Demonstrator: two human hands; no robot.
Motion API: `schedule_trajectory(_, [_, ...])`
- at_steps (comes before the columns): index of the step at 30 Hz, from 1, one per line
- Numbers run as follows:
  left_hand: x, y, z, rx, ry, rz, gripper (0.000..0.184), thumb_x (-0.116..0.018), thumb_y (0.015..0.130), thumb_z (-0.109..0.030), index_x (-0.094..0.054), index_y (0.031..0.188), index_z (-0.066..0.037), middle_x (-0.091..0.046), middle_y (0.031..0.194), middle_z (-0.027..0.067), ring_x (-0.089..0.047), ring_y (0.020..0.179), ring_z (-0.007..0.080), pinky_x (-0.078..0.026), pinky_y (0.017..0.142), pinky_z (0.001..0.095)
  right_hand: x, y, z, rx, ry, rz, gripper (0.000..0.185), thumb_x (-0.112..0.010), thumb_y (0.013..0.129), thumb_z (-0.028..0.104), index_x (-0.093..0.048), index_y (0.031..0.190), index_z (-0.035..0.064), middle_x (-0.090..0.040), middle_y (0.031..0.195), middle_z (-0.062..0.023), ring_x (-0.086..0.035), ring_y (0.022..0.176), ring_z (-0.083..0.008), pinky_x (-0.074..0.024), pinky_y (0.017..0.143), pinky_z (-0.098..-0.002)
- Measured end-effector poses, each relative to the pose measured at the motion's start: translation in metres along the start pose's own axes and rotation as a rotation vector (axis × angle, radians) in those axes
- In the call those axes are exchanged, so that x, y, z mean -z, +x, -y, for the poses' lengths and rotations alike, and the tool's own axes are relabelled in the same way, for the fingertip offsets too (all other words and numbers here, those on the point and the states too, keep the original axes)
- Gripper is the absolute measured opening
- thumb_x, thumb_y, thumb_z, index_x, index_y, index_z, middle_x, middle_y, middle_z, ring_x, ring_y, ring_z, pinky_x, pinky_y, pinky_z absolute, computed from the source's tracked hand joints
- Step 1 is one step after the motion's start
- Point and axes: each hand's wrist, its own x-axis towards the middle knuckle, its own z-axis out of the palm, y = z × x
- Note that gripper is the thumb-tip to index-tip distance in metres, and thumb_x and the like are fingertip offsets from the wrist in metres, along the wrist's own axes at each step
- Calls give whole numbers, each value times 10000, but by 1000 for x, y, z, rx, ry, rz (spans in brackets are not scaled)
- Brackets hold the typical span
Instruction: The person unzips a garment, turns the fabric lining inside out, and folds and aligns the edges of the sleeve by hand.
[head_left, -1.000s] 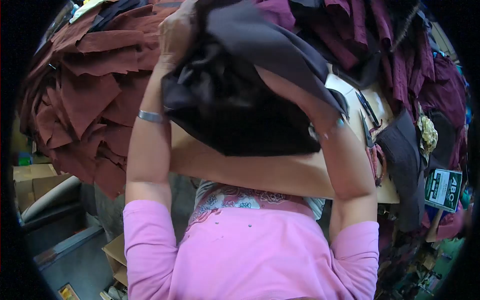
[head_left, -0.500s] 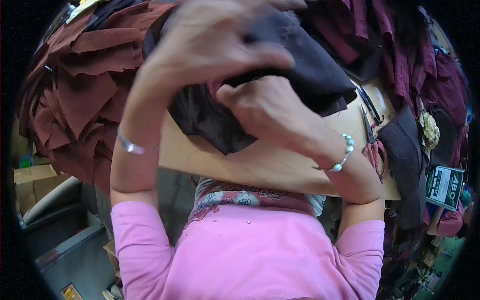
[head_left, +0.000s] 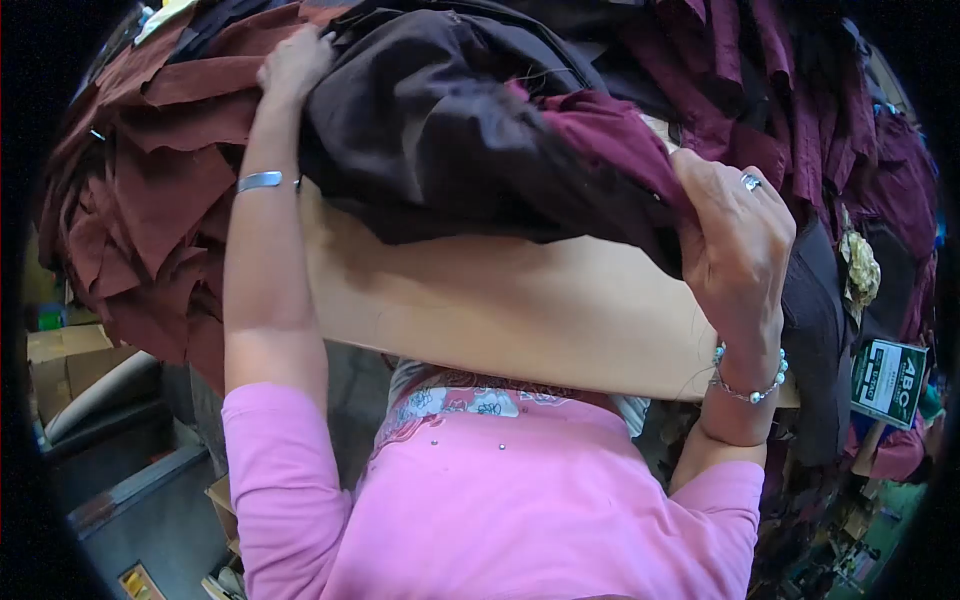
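A dark, nearly black garment [head_left: 420, 130] is spread across the tabletop, with a maroon fabric part [head_left: 610, 135] showing on its right side and loose threads near it. My right hand [head_left: 740, 235] is closed on the garment's right end, where maroon and dark cloth meet, and holds it raised. At the garment's upper left edge is my left hand [head_left: 297, 65], its fingers curled against the dark cloth; the fingertips are partly hidden.
Brown cloth pieces [head_left: 160, 190] are heaped on the left. Maroon cloth strips [head_left: 720, 60] hang at the upper right. The wooden tabletop [head_left: 520, 310] lies before me. A dark ribbed cloth [head_left: 815, 340] and a green-and-white labelled box [head_left: 888, 382] are at the right.
My hands have moved apart, left hand to the upper left, right hand to the right. The garment is now stretched wider, its maroon part exposed. Two cutting tools at the right are now covered.
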Motion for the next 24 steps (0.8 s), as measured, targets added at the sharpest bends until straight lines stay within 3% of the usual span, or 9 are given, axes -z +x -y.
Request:
schedule_trajectory(4, [71,-35,-60,-519,-382,-505,392,-571,797,-335,-569,1103,-89,-585,1024,213,-536,1036,294,-399,890,380,-8,2,17,160,164,103,280,-558,539,66,-593,811,10,-492,620,-69,-516,542,-198,-392,535,-314])
schedule_trajectory(6, [70,-53,-96,-791,-328,-164,456,-584,761,-407,-575,1082,-84,-595,1015,193,-554,993,291,-420,855,369,-19,12,46,306,266,19,271,-550,475,172,-576,707,35,-439,561,-36,-452,467,-150,-355,465,-282])
schedule_trajectory(9, [63,-77,-125,-1166,-219,389,559,-605,707,-515,-586,1051,-75,-610,1002,163,-582,928,285,-451,802,353,-24,10,70,280,264,-168,147,-567,514,-1,-565,648,61,-421,542,-26,-400,444,-111,-358,463,-257])
schedule_trajectory(12, [29,-76,-106,-1058,-78,964,445,-590,731,-465,-630,842,-36,-627,835,157,-587,809,317,-453,730,393,7,-8,44,79,174,-229,165,-576,605,37,-585,768,14,-509,674,-68,-470,588,-153,-401,570,-273])
schedule_trajectory(13, [0,-71,-84,-1241,-151,605,326,-579,774,-324,-584,812,0,-607,756,174,-577,715,325,-444,663,384,20,-19,32,-11,148,-221,195,-577,639,63,-587,820,-9,-540,734,-86,-505,657,-174,-418,621,-278])
schedule_trajectory(17, [3,-37,-25,-467,110,145,217,-520,807,-232,-615,869,-47,-625,859,160,-601,847,302,-472,717,384,60,-27,6,-331,120,-64,357,-578,768,172,-571,1017,-84,-627,936,-135,-603,881,-214,-452,798,-283])
schedule_trajectory(20, [60,-45,-14,-496,-508,-454,300,-492,879,-306,-592,933,-27,-630,887,139,-610,825,244,-456,735,318,41,-4,-13,-328,54,-60,254,-505,762,92,-590,985,7,-619,834,-138,-589,748,-323,-456,711,-311])
schedule_trajectory(21, [88,-68,-22,-387,-675,-372,225,-500,874,-255,-608,909,-61,-612,820,112,-565,688,243,-456,679,309,24,2,-23,-308,76,-86,246,-480,760,66,-596,975,37,-616,800,-140,-584,704,-360,-457,682,-320])
schedule_trajectory(24, [119,-155,-66,-721,-776,-214,200,-517,836,-234,-607,908,-71,-591,882,92,-541,767,230,-430,738,334,-4,6,-50,-641,840,18,291,-512,822,56,-547,1093,-42,-613,952,-78,-582,843,-130,-447,780,-238])
